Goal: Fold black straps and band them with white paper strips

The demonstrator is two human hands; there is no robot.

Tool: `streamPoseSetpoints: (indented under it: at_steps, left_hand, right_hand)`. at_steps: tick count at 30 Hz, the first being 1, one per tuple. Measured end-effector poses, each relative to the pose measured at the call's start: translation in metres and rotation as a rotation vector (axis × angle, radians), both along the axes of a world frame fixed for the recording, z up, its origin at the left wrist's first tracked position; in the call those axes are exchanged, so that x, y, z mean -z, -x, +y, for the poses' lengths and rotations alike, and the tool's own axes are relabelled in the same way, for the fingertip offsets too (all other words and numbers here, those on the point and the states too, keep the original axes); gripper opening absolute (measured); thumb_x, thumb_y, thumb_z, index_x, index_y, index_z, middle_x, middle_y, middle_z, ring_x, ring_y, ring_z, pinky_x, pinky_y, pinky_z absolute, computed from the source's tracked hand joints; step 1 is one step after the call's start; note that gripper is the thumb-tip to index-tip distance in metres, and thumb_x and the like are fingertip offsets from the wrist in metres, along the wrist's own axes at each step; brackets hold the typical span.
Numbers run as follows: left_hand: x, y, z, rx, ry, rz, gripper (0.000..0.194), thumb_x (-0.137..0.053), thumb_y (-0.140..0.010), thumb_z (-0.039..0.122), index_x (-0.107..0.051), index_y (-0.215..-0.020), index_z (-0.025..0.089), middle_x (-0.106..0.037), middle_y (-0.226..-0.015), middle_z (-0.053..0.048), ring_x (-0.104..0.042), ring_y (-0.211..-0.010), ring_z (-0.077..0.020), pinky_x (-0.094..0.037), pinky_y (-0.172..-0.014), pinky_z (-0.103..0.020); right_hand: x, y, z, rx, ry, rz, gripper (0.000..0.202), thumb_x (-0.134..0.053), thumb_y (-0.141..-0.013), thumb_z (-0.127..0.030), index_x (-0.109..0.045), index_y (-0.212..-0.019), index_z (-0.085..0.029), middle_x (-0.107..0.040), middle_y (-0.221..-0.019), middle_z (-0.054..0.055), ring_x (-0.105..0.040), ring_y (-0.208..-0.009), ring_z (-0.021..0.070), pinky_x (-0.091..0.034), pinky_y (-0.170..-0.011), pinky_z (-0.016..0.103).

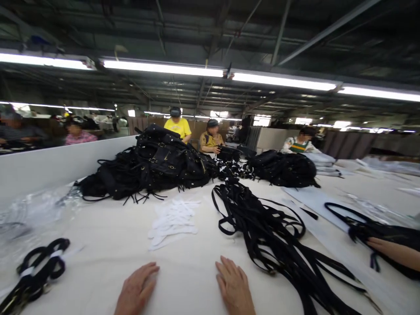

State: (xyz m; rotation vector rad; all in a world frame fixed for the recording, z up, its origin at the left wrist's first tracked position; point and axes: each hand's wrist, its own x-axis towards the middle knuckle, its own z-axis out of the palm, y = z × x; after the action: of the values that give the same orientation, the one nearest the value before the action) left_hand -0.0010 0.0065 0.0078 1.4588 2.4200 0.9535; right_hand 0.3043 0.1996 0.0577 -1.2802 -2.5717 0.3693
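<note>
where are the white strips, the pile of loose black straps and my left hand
White strips (173, 221): head view, middle of the pile.
Loose black straps (274, 236): head view, thick middle of the heap.
Left hand (136, 286): head view, back of the hand.

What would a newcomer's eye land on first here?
Probably the big heap of black bags on the far side of the table, left of centre. Then the tangle of black straps right of the right hand. White strips lie mid-table, beyond the left hand.
</note>
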Motion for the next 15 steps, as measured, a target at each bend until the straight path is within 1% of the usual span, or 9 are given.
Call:
streamPoseSetpoints:
  at_steps: [2,4,6,8,9,11,13,15]
  left_hand:
    - [-0.016,0.005,0.011,-0.01,0.059,-0.033,0.041,-0.044,-0.091,0.042,-0.059,-0.127,0.03,-0.064,-0.134,-0.001,-0.059,-0.124,-0.0226,-0.049,-0.107,-0.04]
    - [-0.036,0.011,0.031,0.004,0.111,0.023,0.044,-0.038,-0.094,0.04,-0.052,-0.134,0.028,-0.061,-0.138,-0.001,-0.057,-0.125,-0.0201,-0.05,-0.104,-0.035]
    - [-0.053,0.018,0.059,0.027,0.145,0.118,0.042,-0.04,-0.093,0.031,-0.052,-0.134,0.03,-0.056,-0.143,0.0,-0.05,-0.132,-0.02,-0.043,-0.11,-0.038]
    - [-0.063,0.023,0.089,0.02,0.174,0.185,0.044,-0.043,-0.09,0.023,-0.054,-0.132,0.031,-0.052,-0.147,-0.001,-0.042,-0.137,-0.0229,-0.035,-0.115,-0.045]
    - [-0.065,0.025,0.104,0.015,0.192,0.212,0.045,-0.043,-0.089,0.021,-0.054,-0.132,0.031,-0.05,-0.148,-0.002,-0.039,-0.139,-0.0242,-0.033,-0.115,-0.047]
    - [-0.064,0.025,0.127,0.015,0.23,0.26,0.044,-0.044,-0.087,0.018,-0.056,-0.129,0.027,-0.051,-0.146,-0.006,-0.037,-0.14,-0.0258,-0.029,-0.115,-0.049]
    - [-0.06,0.022,0.141,0.024,0.266,0.295,0.04,-0.045,-0.085,0.015,-0.061,-0.12,0.024,-0.056,-0.141,-0.007,-0.038,-0.139,-0.0263,-0.029,-0.113,-0.047]
    - [-0.056,0.019,0.149,0.03,0.292,0.319,0.036,-0.045,-0.081,0.01,-0.064,-0.109,0.024,-0.061,-0.133,-0.007,-0.039,-0.138,-0.0257,-0.031,-0.11,-0.046]
  right_hand:
    - [0.016,0.003,0.002,-0.009,-0.082,0.032,0.039,-0.045,-0.092,-0.037,-0.06,-0.128,-0.038,-0.052,-0.145,-0.002,-0.047,-0.137,0.0255,-0.036,-0.114,0.051]
    - [0.026,0.003,0.007,-0.033,-0.154,0.049,0.038,-0.046,-0.092,-0.039,-0.06,-0.127,-0.039,-0.054,-0.143,-0.003,-0.05,-0.134,0.0252,-0.04,-0.11,0.05]
    - [0.032,0.0,0.012,-0.049,-0.237,0.059,0.036,-0.047,-0.092,-0.039,-0.06,-0.125,-0.04,-0.057,-0.141,-0.003,-0.054,-0.13,0.025,-0.043,-0.107,0.049]
    - [0.038,-0.002,0.016,-0.061,-0.32,0.072,0.035,-0.048,-0.091,-0.039,-0.06,-0.124,-0.04,-0.059,-0.139,-0.004,-0.057,-0.126,0.0244,-0.045,-0.103,0.047]
    - [0.041,-0.003,0.018,-0.064,-0.355,0.078,0.034,-0.049,-0.091,-0.038,-0.061,-0.123,-0.04,-0.059,-0.138,-0.004,-0.059,-0.124,0.0241,-0.046,-0.102,0.046]
    - [0.048,-0.005,0.021,-0.073,-0.411,0.08,0.034,-0.05,-0.09,-0.038,-0.061,-0.123,-0.04,-0.06,-0.137,-0.005,-0.06,-0.122,0.0235,-0.047,-0.099,0.044]
    - [0.057,-0.004,0.023,-0.069,-0.453,0.071,0.033,-0.053,-0.088,-0.037,-0.062,-0.12,-0.042,-0.062,-0.134,-0.006,-0.062,-0.12,0.023,-0.048,-0.097,0.042]
    - [0.068,0.0,0.024,-0.013,-0.485,0.061,0.03,-0.058,-0.085,-0.038,-0.065,-0.114,-0.043,-0.066,-0.129,-0.007,-0.065,-0.115,0.0228,-0.049,-0.094,0.04]
